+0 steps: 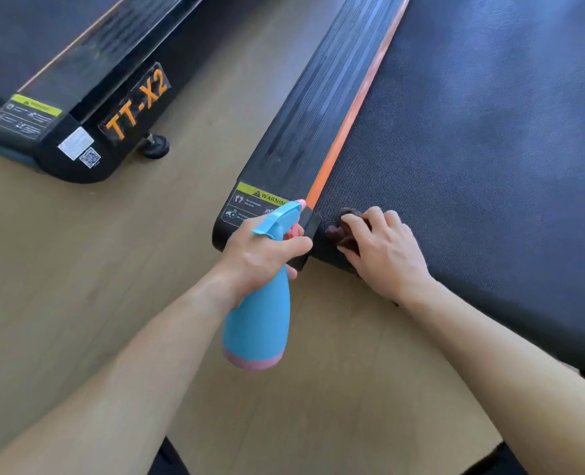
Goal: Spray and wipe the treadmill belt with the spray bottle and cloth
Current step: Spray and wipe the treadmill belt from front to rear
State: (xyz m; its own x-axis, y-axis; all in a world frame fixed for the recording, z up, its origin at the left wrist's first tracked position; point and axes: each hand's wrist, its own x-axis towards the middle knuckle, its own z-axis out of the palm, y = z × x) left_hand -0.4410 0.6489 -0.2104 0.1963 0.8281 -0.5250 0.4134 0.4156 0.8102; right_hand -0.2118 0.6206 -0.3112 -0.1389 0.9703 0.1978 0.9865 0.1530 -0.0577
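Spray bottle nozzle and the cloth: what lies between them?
In the head view, only the black end cap of the orange strip lies between the spray bottle nozzle and the cloth.

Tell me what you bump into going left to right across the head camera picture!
Other treadmill with the orange TT-X2 label → wooden floor → yellow warning sticker → brown cloth under the right hand → treadmill belt.

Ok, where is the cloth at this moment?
In the head view the dark brown cloth sits bunched under the right hand on the treadmill belt, at its near corner beside the orange strip.
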